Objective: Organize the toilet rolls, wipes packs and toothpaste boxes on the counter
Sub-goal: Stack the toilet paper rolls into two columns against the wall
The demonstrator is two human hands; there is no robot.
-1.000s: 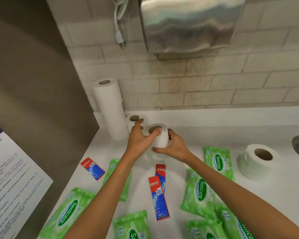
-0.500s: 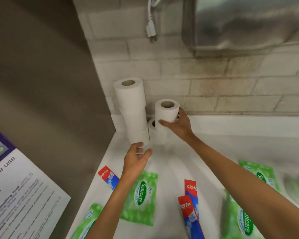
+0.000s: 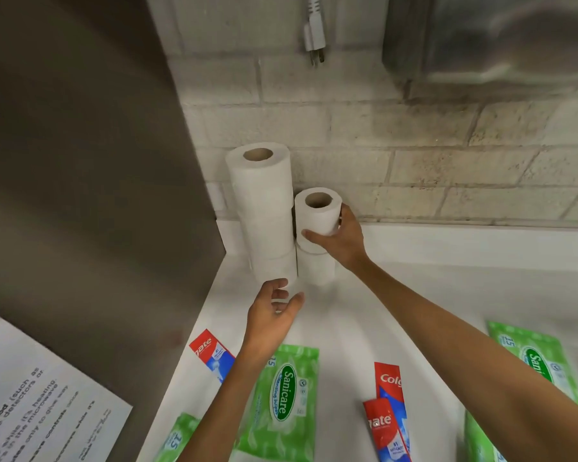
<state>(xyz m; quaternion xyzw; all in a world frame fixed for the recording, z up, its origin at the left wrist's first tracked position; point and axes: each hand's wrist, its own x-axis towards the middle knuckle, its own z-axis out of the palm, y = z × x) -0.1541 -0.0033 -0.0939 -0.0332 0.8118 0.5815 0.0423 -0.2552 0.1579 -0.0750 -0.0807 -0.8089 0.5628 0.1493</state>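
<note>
My right hand (image 3: 341, 240) grips a white toilet roll (image 3: 317, 210) and holds it on top of another roll (image 3: 316, 268) in the back left corner of the white counter (image 3: 414, 295). Beside them, against the corner, stands a taller stack of three rolls (image 3: 264, 208). My left hand (image 3: 274, 315) hovers with relaxed fingers just in front of that stack's bottom roll, holding nothing. Green wipes packs (image 3: 284, 395) (image 3: 538, 361) (image 3: 177, 438) and red-and-blue toothpaste boxes (image 3: 214, 355) (image 3: 389, 385) (image 3: 386, 431) lie loose on the counter nearer to me.
A brown metal panel (image 3: 97, 195) walls off the left, with a printed notice (image 3: 37, 395) on it. A brick wall (image 3: 414, 161) runs behind the counter. A steel dispenser (image 3: 498, 38) and a dangling plug (image 3: 316, 38) hang above.
My left hand let go of the roll and dropped back toward me. My right hand carried the roll up and set it onto the second roll beside the tall stack. The view shifted left.
</note>
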